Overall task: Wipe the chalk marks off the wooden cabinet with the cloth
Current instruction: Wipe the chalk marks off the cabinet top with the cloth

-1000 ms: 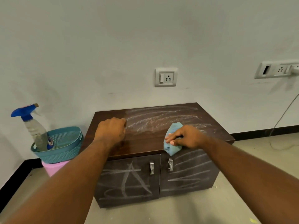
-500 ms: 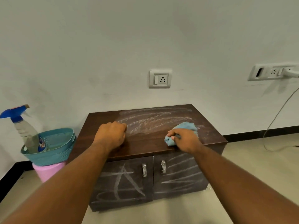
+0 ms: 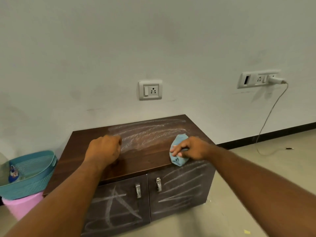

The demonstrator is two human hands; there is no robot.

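Observation:
A low dark wooden cabinet (image 3: 80, 151) stands against the wall. Smeared white chalk marks (image 3: 147, 135) cover the back and middle of its top; the front strip looks clean. More chalk lines cross both doors (image 3: 181, 189). My right hand (image 3: 191, 148) presses a crumpled light-blue cloth (image 3: 177, 159) onto the top's front right edge, where the cloth hangs slightly over. My left hand (image 3: 104, 150) rests as a closed fist on the top, left of the chalk, holding nothing.
A teal basket (image 3: 34, 178) with a spray bottle's base sits on a pink bin (image 3: 20, 206) left of the cabinet. Wall sockets (image 3: 150, 90) are above; a plugged cable (image 3: 268, 117) hangs to the floor at right.
My right hand has drawn the cloth back toward the front right edge of the top. The view has shifted right and up; my left fist has stayed put.

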